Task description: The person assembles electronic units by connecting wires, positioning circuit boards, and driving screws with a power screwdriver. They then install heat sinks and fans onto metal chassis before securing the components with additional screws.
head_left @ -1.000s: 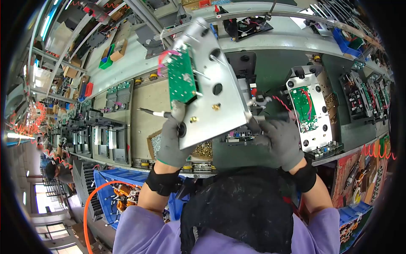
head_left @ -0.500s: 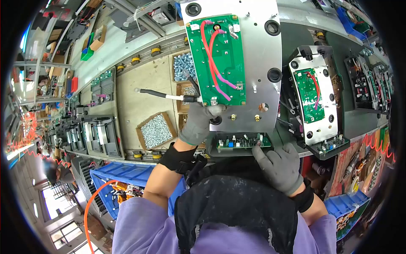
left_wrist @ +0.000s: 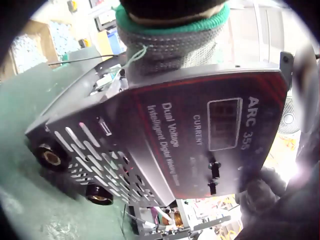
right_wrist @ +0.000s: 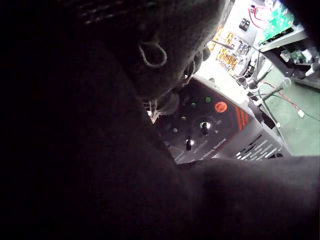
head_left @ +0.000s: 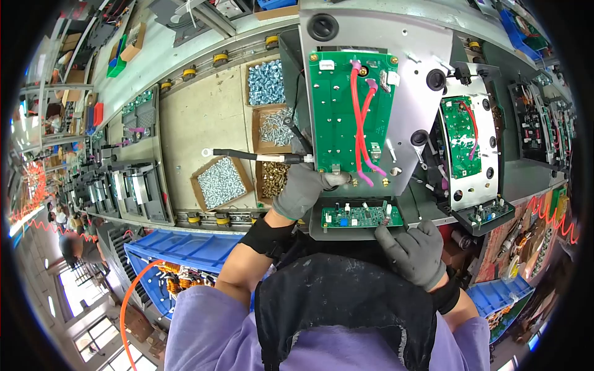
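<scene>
Smooth, satiny metal plate (head_left: 405, 99); glossy green circuit board (head_left: 337, 133); matt cardboard box (head_left: 197, 185); matt, knitted cloth glove (left_wrist: 172, 47).

Grey gloves with green cuff edging, black wristbands, a purple top and a black apron are worn.

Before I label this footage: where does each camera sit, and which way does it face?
Head: on the head, facing forward and down at the metal plate; left hand, right hand and purple sleeves show.
Left wrist: on that wrist, facing the dark front panel; a glove cuff shows.
Right wrist: on that wrist, facing that panel past a shadowed glove.
Both wrist views share the panel.
</scene>
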`<state>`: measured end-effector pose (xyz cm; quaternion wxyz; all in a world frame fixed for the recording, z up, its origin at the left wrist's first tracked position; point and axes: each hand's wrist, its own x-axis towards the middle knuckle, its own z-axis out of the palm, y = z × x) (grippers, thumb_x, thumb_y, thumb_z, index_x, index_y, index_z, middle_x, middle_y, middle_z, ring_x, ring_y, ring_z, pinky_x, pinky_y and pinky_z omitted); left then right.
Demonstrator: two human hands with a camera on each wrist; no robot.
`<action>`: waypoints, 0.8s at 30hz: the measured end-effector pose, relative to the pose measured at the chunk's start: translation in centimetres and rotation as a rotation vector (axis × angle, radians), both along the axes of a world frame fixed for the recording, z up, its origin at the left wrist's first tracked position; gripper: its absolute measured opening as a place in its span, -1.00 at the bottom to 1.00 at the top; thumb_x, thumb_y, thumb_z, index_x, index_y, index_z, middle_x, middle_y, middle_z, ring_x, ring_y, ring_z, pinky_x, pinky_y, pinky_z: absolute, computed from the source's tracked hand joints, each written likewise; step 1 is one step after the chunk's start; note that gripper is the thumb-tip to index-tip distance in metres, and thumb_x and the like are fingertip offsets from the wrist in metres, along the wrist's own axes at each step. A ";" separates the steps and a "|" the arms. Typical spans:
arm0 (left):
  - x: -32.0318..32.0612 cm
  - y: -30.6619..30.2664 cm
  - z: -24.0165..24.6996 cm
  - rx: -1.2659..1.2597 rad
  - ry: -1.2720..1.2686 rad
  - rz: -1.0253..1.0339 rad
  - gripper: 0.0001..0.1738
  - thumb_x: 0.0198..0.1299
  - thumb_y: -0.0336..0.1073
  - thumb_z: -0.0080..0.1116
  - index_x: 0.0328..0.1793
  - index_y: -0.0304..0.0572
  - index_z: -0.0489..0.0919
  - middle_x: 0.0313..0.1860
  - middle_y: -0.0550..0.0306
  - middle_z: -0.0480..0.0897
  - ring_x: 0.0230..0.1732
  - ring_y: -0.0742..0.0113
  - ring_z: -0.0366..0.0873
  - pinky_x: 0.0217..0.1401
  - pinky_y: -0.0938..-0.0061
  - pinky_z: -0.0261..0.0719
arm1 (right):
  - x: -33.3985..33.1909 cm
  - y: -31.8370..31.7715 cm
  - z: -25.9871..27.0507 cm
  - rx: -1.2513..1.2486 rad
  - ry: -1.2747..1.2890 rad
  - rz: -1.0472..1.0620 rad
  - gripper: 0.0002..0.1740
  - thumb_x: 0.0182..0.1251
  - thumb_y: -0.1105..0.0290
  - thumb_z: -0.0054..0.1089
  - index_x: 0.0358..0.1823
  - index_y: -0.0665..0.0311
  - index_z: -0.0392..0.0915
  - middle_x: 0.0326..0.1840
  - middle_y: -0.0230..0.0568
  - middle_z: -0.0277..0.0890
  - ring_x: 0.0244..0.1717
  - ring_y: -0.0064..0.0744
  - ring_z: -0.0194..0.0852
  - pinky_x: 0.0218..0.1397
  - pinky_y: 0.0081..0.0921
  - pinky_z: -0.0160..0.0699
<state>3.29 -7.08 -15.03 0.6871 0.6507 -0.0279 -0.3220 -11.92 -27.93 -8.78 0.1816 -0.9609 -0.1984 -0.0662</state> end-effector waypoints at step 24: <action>0.0 1.2 -4.0 -0.152 0.320 0.053 -0.45 0.03 -0.36 0.38 0.19 -0.21 0.48 -0.07 0.19 0.63 -0.08 0.39 0.57 0.01 0.45 0.54 | 23.0 -2.7 3.8 0.099 -0.203 -0.514 -0.66 0.29 0.14 0.21 0.01 0.12 0.55 -0.49 -0.14 0.59 -0.39 -0.01 0.60 -0.29 -0.14 0.48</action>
